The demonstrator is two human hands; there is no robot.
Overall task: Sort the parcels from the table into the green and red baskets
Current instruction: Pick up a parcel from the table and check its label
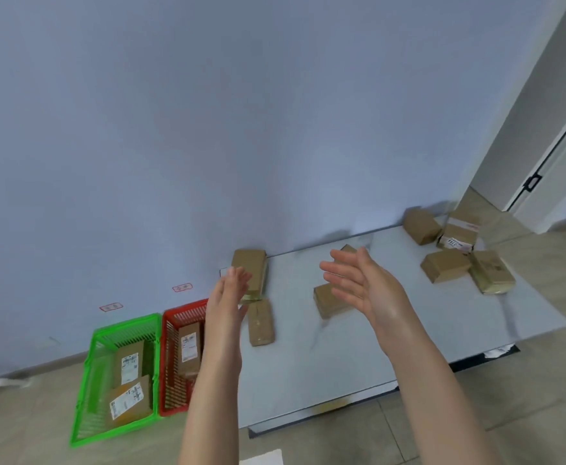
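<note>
Over the table point(409, 330), we are holding left hand point(229, 297) and right hand point(358, 283) empty, fingers spread. Parcels point(444, 265) are lying at 12 to 2 o'clock; green basket point(84, 397) and red basket point(167, 364) are sitting at 8 o'clock.

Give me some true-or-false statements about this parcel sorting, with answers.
1. The left hand and right hand hold nothing. True.
2. The green basket is empty. False: two parcels lie in it.
3. The red basket stands on the table. False: it stands on the floor, beside the green basket.
4. More parcels lie on the table. True.
</note>
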